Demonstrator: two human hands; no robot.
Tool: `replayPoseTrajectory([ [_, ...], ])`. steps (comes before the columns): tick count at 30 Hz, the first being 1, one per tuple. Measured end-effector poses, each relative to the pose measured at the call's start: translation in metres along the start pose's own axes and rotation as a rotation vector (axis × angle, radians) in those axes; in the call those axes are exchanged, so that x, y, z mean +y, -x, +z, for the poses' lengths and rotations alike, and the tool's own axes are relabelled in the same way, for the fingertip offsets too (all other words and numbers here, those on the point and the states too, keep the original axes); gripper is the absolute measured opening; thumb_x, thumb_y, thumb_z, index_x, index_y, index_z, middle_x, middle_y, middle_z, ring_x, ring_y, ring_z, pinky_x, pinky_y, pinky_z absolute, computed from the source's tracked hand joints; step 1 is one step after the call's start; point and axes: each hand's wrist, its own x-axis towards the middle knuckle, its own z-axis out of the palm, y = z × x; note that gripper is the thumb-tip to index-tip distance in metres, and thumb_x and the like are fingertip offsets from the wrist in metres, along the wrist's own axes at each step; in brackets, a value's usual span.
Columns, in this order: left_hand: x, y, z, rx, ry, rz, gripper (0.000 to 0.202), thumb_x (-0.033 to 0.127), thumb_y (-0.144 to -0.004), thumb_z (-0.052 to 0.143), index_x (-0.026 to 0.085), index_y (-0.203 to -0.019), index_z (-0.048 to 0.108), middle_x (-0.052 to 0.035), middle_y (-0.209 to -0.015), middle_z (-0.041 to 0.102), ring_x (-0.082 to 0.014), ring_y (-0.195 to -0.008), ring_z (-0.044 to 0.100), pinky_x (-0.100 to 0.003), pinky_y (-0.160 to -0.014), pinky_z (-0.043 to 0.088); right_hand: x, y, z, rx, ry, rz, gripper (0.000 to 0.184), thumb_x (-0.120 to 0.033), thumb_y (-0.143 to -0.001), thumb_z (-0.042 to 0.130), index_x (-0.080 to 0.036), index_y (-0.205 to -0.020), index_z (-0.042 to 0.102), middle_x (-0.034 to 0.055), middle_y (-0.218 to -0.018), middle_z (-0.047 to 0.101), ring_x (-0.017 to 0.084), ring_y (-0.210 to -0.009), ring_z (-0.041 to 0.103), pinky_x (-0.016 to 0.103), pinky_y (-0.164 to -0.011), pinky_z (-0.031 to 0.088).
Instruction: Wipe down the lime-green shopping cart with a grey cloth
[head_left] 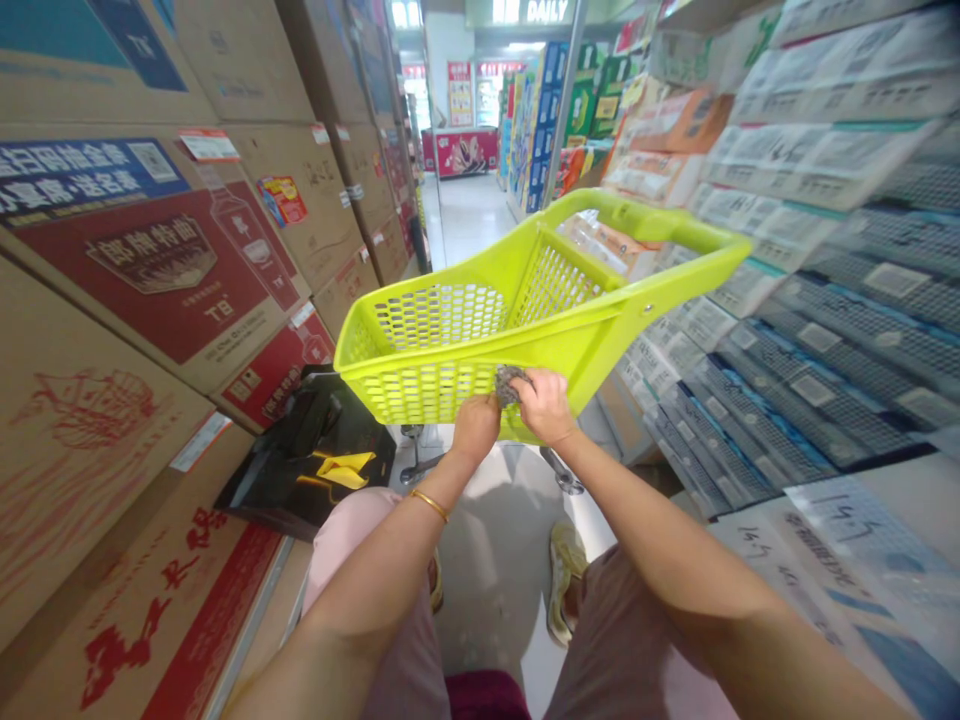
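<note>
A lime-green plastic shopping cart (555,330) stands across the aisle in front of me, its basket to the left and its handle to the upper right. Against the lower part of its near side, my right hand (546,405) is closed on a crumpled grey cloth (508,384). Just left of it, my left hand (478,422) is also closed, fingers curled at the perforated basket wall and touching the cloth's edge. What the left fingers pinch is partly hidden. The cart's basket shows nothing inside.
Stacked cardboard cartons (187,260) line the left side, with a black bag (322,450) on the floor before them. Packaged paper goods (810,330) are piled along the right. The tiled floor (487,560) runs between my shoes. A magenta counter (461,153) stands far back.
</note>
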Motion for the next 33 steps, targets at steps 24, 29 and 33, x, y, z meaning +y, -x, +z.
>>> replayPoseTrajectory([
  [24,0.0,0.002,-0.008,-0.022,0.015,-0.044,0.021,0.01,-0.084,0.041,0.013,-0.094,0.059,-0.0111,-0.089,0.066,-0.0194,-0.087,0.062,-0.029,-0.078,0.045,-0.001,-0.001,-0.008,-0.028,0.008,0.028,0.03,-0.017,-0.085,0.042,-0.024,-0.107,0.062,0.0089,-0.105,0.056,0.02,-0.098,0.043,0.034,-0.083,0.027],
  [29,0.002,0.002,-0.011,-0.042,0.03,-0.063,0.024,0.016,-0.087,0.037,0.013,-0.093,0.06,-0.012,-0.09,0.066,-0.0194,-0.086,0.062,-0.029,-0.077,0.045,-0.002,-0.012,-0.008,0.111,0.011,0.11,0.031,-0.013,-0.083,0.042,-0.023,-0.104,0.062,0.0085,-0.105,0.054,0.021,-0.098,0.041,0.035,-0.085,0.028],
  [33,0.002,0.002,-0.013,-0.045,0.038,-0.069,0.023,0.015,-0.086,0.038,0.014,-0.094,0.06,-0.0122,-0.09,0.066,-0.0206,-0.086,0.062,-0.03,-0.075,0.046,-0.003,-0.002,0.002,0.119,0.066,0.074,0.029,-0.016,-0.084,0.041,-0.023,-0.1,0.064,0.0081,-0.101,0.055,0.02,-0.096,0.042,0.034,-0.083,0.028],
])
